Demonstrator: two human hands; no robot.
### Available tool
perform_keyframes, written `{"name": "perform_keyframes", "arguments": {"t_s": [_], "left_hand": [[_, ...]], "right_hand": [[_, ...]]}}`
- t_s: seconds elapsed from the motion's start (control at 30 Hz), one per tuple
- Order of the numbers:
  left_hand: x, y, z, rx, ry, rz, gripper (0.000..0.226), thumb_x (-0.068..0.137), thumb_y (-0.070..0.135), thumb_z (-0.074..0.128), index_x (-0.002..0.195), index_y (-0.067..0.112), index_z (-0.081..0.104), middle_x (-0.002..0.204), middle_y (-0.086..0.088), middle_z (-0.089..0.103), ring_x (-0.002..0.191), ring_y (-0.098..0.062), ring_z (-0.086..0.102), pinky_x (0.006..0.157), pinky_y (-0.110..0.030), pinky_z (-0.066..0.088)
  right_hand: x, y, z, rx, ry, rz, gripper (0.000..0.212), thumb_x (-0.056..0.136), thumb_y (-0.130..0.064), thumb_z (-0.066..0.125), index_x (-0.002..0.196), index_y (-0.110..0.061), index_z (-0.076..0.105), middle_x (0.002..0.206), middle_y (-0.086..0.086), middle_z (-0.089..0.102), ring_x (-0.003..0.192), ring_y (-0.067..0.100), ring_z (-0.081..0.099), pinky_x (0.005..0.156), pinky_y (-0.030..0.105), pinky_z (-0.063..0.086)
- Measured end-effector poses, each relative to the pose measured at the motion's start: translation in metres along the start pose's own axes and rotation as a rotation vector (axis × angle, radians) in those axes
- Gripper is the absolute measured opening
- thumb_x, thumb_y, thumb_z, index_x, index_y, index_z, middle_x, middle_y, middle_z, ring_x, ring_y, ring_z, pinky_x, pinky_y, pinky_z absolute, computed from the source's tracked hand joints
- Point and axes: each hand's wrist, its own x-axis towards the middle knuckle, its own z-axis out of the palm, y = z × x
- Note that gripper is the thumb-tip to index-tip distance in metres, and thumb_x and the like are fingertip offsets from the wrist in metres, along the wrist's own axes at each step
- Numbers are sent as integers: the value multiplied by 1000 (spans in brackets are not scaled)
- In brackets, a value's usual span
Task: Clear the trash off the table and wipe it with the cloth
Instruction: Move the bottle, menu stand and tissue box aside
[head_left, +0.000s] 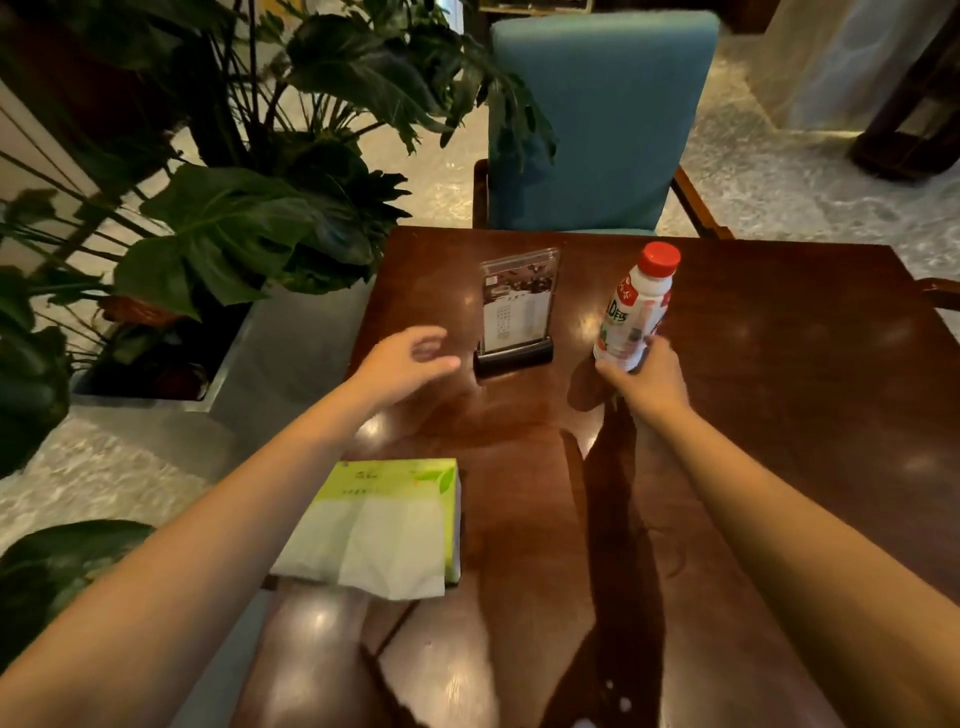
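Over the table (779, 364), right hand (649, 382) fingers grasp the bottle (631, 312); blurred left hand (400, 366) fingers relaxed.

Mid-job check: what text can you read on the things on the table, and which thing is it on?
bottle in the right hand: large letters that look like "AD"; the rest is blurred.
sign holder: print too small to read.
tissue pack: faint characters, too blurred to read.

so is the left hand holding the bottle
No, the right hand grips the bottle near its base, while the left hand holds nothing.
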Motion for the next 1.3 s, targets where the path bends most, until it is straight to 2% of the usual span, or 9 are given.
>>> {"name": "perform_keyframes", "arguments": {"t_s": [0.17, 0.3, 0.47, 0.6, 0.73, 0.8, 0.97, 1.1, 1.3], "left_hand": [[-94, -55, -39, 426, -296, 22, 96, 67, 66, 63, 145, 23, 25, 152, 0, 29, 137, -10, 26, 107, -23, 25], [-136, -87, -47, 865, -343, 14, 143, 33, 98, 28, 148, 22, -8, 159, -4, -6, 145, -20, -9, 118, -43, 1], [-162, -111, -52, 588, -187, -69, 135, 56, 62, 74, 146, 11, -13, 157, -9, -10, 145, -20, -7, 117, -32, 3], [-177, -119, -46, 174, -129, -133, 147, 36, 70, 79, 147, 20, -3, 147, 5, 31, 135, -15, 33, 103, -27, 34], [-181, -126, -35, 31, -6, -102, 127, 36, 55, 79, 144, 29, 19, 137, 13, 38, 126, -9, 39, 96, -24, 34], [-181, -127, -33, 13, 33, -97, 122, 34, 56, 78, 141, 31, 26, 134, 14, 40, 123, -8, 41, 94, -23, 34], [-182, -118, -32, -35, 103, -71, 99, 36, 58, 74, 124, 44, 31, 123, 15, 49, 113, -7, 46, 90, -25, 37], [-169, -108, -44, -70, 171, -34, 105, 39, 56, 76, 133, 37, 34, 125, 12, 51, 114, -10, 49, 88, -25, 39], [-119, -78, -79, 29, 224, 14, 116, 39, 61, 72, 141, 23, 29, 138, 7, 43, 122, -11, 42, 95, -29, 35]], "right_hand": [[-72, 10, 38, -103, -165, -58, 78, 79, -37, 71, 139, -2, 35, 139, 19, 44, 128, 33, 44, 106, 38, 36], [-120, 0, 64, -201, -413, -243, 79, 80, -41, 70, 141, -7, 33, 144, 13, 39, 134, 28, 38, 111, 35, 31], [-157, -18, 85, -250, -633, -386, 74, 86, -38, 64, 145, -13, 27, 149, 6, 35, 138, 23, 34, 111, 33, 30], [-164, -20, 79, -190, -722, -233, 72, 90, -38, 57, 148, -15, 21, 152, 4, 33, 134, 20, 41, 100, 21, 32], [-176, -21, 85, -39, -802, -238, 55, 96, -19, 50, 145, -18, 27, 128, -4, 48, 88, -19, 53, 67, -2, 36], [-179, -22, 87, 19, -805, -222, 52, 95, -16, 52, 144, -17, 34, 125, -9, 49, 97, -12, 54, 66, -4, 38], [-175, -27, 92, 59, -774, -198, 48, 92, -23, 58, 138, -21, 45, 134, -2, 56, 123, 18, 53, 105, 34, 42], [-165, -53, 85, 180, -713, -202, 44, 92, -11, 56, 136, -14, 49, 128, -4, 57, 116, 12, 54, 86, 11, 48], [-116, -105, 88, 269, -610, -180, 44, 87, -11, 62, 131, -15, 54, 125, 2, 61, 115, 22, 57, 101, 42, 47]]}}
